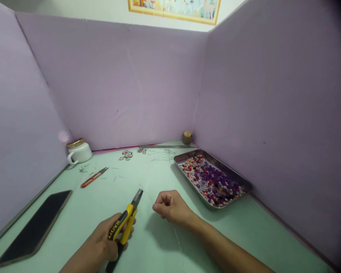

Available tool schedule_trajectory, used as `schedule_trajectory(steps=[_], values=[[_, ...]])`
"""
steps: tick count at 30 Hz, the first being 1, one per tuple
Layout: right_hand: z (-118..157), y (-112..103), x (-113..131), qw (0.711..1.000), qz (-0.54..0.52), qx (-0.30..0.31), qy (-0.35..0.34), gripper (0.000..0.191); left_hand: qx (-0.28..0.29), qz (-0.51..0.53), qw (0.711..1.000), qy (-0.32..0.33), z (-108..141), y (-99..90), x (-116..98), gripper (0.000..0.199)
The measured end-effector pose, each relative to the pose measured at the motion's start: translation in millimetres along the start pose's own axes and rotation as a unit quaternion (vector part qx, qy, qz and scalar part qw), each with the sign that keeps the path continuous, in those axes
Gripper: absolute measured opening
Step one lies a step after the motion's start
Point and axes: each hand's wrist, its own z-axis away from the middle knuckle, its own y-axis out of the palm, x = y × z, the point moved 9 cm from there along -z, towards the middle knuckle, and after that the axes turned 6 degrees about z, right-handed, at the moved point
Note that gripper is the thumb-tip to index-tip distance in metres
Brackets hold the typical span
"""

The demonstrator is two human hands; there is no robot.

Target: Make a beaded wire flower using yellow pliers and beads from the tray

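My left hand (104, 235) is wrapped round yellow-and-black pliers (127, 219), their metal jaws pointing up and away from me. My right hand (172, 207) is closed in a pinch on a thin wire (178, 242), just right of the jaws. The wire runs down from that hand toward the bottom edge, and a faint stretch of it shows between the fingers and the plier tip. Whether the jaws grip the wire, I cannot tell. Both hands are a little above the pale green tabletop (147, 246).
A metal tray (211, 204) of mixed beads stands at right. Orange thread snips (93, 178), wire scraps and beaded pieces (127, 155) lie toward the back. At left are a dark phone-like slab (35, 227) and a white lidded mug (81, 152). Lilac panels (116, 83) enclose the table.
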Motion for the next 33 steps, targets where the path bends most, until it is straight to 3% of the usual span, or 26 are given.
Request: schedule_trajectory(steps=[4,9,14,19,23,26,33], values=[[0,1,1,1.0,0.001,0.001,-0.001,0.01,0.024,-0.027,0.998,0.052,2,5.8,-2,0.04],[1,4,1,1.0,0.003,0.017,-0.006,0.01,0.025,-0.085,0.995,0.042,8,10.5,-11,0.037],[1,5,2,1.0,0.002,0.018,-0.008,0.01,0.049,-0.075,0.995,0.046,18,21.6,-23,0.043],[-2,7,-7,0.997,-0.056,0.042,0.039,0.019,-0.013,-0.103,0.993,0.053,21,11.2,-34,0.045],[-1,19,-17,0.974,-0.185,0.1,0.088,0.035,-0.111,-0.094,0.986,0.08,26,-9.7,-51,0.044],[0,23,-22,0.96,-0.227,0.113,0.116,0.037,-0.17,-0.101,0.975,0.099,31,-22.0,-59,0.043],[-2,18,-30,0.958,-0.245,0.079,0.13,0.032,-0.146,-0.127,0.976,0.101,21,-23.3,-48,0.044]])
